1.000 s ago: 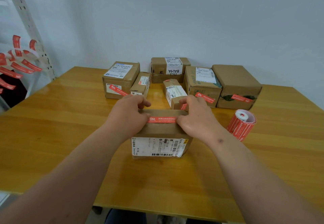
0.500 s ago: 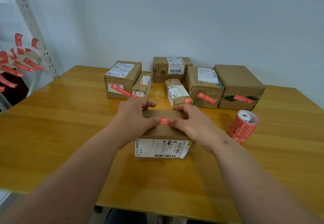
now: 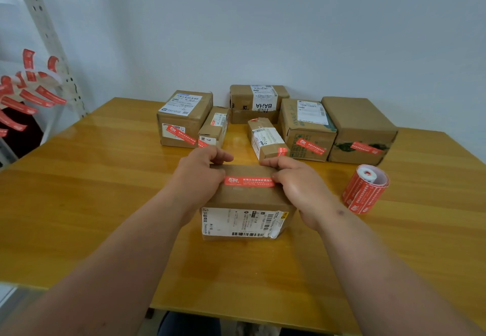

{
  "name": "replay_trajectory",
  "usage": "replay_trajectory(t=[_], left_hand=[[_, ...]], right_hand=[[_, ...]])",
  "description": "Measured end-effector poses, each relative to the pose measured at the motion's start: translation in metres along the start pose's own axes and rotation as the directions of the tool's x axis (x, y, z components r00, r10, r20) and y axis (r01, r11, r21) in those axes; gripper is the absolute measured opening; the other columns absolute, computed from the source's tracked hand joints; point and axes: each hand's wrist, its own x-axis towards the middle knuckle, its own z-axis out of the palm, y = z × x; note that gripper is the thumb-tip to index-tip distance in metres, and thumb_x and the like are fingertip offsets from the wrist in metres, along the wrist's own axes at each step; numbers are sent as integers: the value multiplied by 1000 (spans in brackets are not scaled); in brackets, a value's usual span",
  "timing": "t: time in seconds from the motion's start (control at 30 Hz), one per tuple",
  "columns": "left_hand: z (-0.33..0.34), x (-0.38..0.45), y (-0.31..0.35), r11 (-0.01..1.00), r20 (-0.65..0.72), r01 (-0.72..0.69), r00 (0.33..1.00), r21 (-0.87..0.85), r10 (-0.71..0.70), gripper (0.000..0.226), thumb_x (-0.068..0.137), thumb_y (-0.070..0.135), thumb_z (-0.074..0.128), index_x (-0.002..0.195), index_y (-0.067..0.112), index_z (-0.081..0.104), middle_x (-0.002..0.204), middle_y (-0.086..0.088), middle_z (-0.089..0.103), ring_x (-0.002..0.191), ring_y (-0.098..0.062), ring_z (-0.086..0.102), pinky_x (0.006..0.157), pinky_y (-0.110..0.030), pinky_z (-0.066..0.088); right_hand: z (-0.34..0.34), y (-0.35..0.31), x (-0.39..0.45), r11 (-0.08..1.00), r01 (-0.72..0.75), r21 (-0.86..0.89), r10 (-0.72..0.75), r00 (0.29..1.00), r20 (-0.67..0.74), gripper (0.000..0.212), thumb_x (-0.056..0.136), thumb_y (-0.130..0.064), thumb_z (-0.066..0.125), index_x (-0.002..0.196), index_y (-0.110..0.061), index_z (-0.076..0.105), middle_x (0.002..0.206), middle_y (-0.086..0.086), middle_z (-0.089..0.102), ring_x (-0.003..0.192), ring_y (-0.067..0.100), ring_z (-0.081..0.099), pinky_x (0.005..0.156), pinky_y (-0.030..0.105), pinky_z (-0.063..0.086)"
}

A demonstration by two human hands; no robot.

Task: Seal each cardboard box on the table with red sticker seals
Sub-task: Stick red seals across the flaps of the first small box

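A cardboard box [image 3: 247, 201] with a white shipping label on its near face stands in front of me on the table. A red sticker seal [image 3: 248, 182] lies flat across its top. My left hand [image 3: 200, 175] covers the box's left top corner, its fingers curled over the far edge and its thumb on the seal's left end. My right hand [image 3: 297, 185] lies on the right side, fingers stretched along the far edge, thumb pressing the seal's right end. A roll of red sticker seals [image 3: 365, 189] lies to the right of the box.
Several more cardboard boxes [image 3: 307, 128] stand in a row at the back of the wooden table [image 3: 92, 191], most with red seals on their near faces. Loose red stickers [image 3: 23, 99] hang from a metal rack at the left.
My thumbs, which met at the middle of the seal half a second ago, have slid apart to its two ends. The box has stayed in place.
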Motion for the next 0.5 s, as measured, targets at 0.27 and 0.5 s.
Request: replay_trajectory(t=[0.27,0.5], left_hand=[[-6,-5,-2,997,34,-53,998,61,51,25,90,19,65,110,33,62,114,10,54,102,-12,53,90,-38,51],[-11,-8,-4,999,83,-33,996,-5,33,26,91,19,65,113,31,62,113,8,55,98,-13,58,82,-32,54]], right_hand=[[-10,1,-6,998,43,-35,-38,992,122,47,91,-12,50,133,-32,55,124,-3,58,100,13,61,89,36,53],[-14,4,-9,998,45,-37,-38,983,177,54,86,-9,51,134,-35,54,118,-4,58,102,18,61,95,44,51]])
